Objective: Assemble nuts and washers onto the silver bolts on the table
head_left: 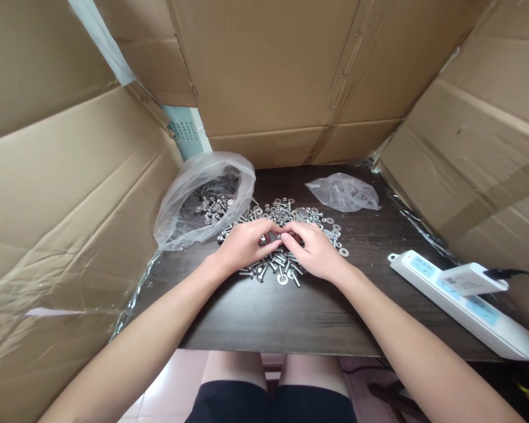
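Observation:
Over a heap of bolts (286, 261), nuts and washers (344, 252), my two hands come together with their fingertips nearly touching. My left hand (247, 244) is closed in a pinch, thumb and forefinger pointing right. Facing it, my right hand (311, 247) is pinched too, its thumb bent toward the left fingertips. A small shiny metal piece (279, 236) shows between the fingertips; its kind is too small to tell. Loose silvery hardware surrounds both hands and is partly hidden beneath them.
An open clear plastic bag (167, 226) holding more bolts stands left of the heap. A crumpled clear bag (346, 192) lies at the back right. On the right is a white power strip (458, 305) with a plugged-in adapter (471, 279). Cardboard walls (286, 70) enclose the dark table (264, 323).

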The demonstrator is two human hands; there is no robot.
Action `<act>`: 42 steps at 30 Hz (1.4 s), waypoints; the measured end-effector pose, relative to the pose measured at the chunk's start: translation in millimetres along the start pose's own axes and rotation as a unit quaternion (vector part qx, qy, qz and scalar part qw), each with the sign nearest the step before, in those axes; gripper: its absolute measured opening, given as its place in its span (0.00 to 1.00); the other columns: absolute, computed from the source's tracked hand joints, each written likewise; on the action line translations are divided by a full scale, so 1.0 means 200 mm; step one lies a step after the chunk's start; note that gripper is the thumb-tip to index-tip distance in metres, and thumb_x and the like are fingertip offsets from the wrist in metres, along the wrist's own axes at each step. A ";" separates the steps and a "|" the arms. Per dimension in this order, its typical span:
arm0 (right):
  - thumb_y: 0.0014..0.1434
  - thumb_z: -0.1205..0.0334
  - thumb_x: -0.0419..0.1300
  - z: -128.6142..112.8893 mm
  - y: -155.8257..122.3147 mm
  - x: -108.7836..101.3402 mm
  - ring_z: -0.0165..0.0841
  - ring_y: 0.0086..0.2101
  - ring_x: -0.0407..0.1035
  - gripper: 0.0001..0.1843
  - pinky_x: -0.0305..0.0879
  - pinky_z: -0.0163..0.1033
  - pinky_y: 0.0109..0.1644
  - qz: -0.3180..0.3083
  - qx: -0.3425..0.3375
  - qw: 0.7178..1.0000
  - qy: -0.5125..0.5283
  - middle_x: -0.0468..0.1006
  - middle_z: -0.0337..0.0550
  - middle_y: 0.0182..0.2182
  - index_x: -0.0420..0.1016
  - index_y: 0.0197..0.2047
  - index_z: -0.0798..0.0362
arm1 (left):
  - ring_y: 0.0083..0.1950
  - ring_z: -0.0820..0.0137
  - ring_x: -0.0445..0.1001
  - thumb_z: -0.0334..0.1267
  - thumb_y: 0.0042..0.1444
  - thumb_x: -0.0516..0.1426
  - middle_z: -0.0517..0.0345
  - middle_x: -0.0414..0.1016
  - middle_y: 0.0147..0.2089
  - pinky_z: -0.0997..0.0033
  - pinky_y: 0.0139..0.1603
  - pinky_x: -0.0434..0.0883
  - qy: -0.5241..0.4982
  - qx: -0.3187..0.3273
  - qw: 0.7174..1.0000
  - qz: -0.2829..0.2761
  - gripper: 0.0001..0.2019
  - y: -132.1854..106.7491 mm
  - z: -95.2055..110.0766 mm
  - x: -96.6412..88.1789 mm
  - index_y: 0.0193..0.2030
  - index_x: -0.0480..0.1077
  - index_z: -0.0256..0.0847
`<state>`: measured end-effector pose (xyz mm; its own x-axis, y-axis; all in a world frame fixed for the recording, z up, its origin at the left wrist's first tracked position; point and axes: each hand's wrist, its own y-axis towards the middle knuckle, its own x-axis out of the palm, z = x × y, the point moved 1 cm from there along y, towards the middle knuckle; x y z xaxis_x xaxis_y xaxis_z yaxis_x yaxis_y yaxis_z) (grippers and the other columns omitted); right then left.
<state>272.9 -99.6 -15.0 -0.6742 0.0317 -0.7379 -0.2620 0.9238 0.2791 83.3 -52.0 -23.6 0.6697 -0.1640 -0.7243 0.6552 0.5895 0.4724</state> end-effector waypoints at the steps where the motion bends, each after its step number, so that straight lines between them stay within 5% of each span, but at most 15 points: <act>1: 0.69 0.60 0.52 0.00 0.00 0.00 0.35 0.36 0.70 0.10 0.56 0.43 0.47 0.000 0.000 1.000 -0.002 0.77 0.40 0.33 0.71 0.38 0.52 | 0.37 0.73 0.76 0.38 0.64 0.59 0.58 0.77 0.40 0.76 0.36 0.71 -0.002 0.000 1.000 0.000 0.07 0.00 0.00 0.00 0.46 0.73 0.39; 10: 0.72 0.58 0.46 0.02 0.01 0.01 0.34 0.33 0.67 0.16 0.55 0.41 0.43 0.000 -0.008 1.000 -0.006 0.73 0.40 0.29 0.63 0.32 0.52 | 0.37 0.73 0.74 0.38 0.66 0.58 0.56 0.76 0.39 0.75 0.38 0.72 -0.029 0.024 0.999 0.008 0.08 0.01 0.02 -0.01 0.48 0.73 0.38; 22: 0.68 0.59 0.53 0.01 0.00 -0.01 0.33 0.31 0.66 0.09 0.56 0.39 0.41 0.001 -0.013 1.000 0.026 0.74 0.39 0.29 0.70 0.37 0.53 | 0.37 0.75 0.75 0.35 0.64 0.60 0.57 0.77 0.40 0.77 0.37 0.72 -0.042 0.024 0.999 0.018 0.07 0.01 0.01 0.00 0.48 0.74 0.38; 42: 0.71 0.55 0.47 0.04 0.01 0.01 0.32 0.29 0.62 0.21 0.53 0.40 0.40 -0.011 -0.026 1.000 0.004 0.66 0.38 0.24 0.60 0.27 0.53 | 0.33 0.75 0.74 0.39 0.64 0.60 0.58 0.78 0.38 0.76 0.36 0.71 -0.049 0.006 0.999 -0.002 0.08 0.01 0.01 -0.01 0.46 0.73 0.38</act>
<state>275.5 -94.7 -21.1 -0.6732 0.0082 -0.7394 -0.3122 0.9033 0.2943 84.5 -52.2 -19.9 0.6977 -0.2426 -0.6741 0.6618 0.5786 0.4767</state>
